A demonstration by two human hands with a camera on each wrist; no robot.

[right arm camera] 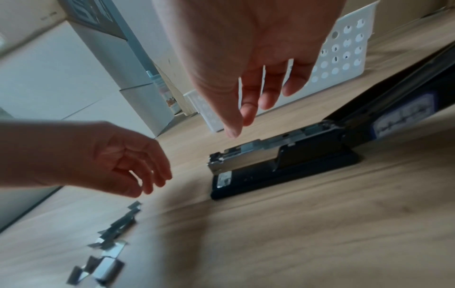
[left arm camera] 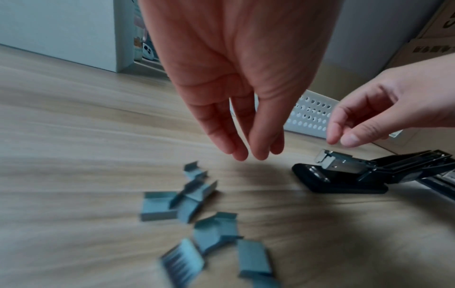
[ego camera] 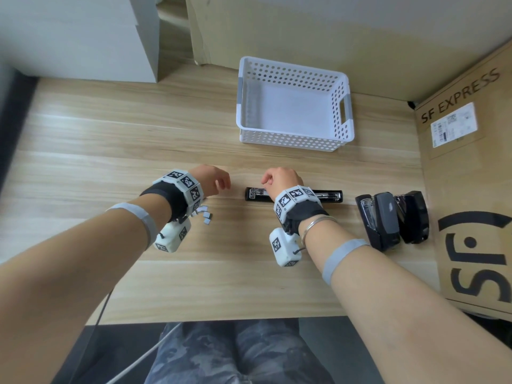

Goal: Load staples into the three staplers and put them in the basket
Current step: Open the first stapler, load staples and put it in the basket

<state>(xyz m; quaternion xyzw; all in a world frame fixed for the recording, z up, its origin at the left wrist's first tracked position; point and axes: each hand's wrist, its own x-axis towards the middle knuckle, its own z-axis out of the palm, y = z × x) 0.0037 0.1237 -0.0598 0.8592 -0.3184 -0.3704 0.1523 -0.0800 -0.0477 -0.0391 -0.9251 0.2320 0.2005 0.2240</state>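
A black stapler (ego camera: 329, 195) lies swung open flat on the wooden table (ego camera: 110, 134), its metal staple channel (right arm camera: 248, 151) facing up. My right hand (ego camera: 266, 179) hovers just above its left end with loosely spread fingers (right arm camera: 232, 128), holding nothing. My left hand (ego camera: 223, 184) hangs over the table left of the stapler with fingers (left arm camera: 256, 150) pointing down, also holding nothing. Several loose staple strips (left arm camera: 197, 204) lie below it, partly hidden under the wrist in the head view (ego camera: 206, 216). Two more black staplers (ego camera: 390, 220) stand at the right. The white perforated basket (ego camera: 291, 139) sits behind, with nothing in it.
A large SF EXPRESS cardboard box (ego camera: 471, 167) walls off the table's right side, right next to the two staplers. White cabinets (ego camera: 83, 37) stand at the back left, a beige panel (ego camera: 332, 37) behind the basket. The table's front edge runs by my knees.
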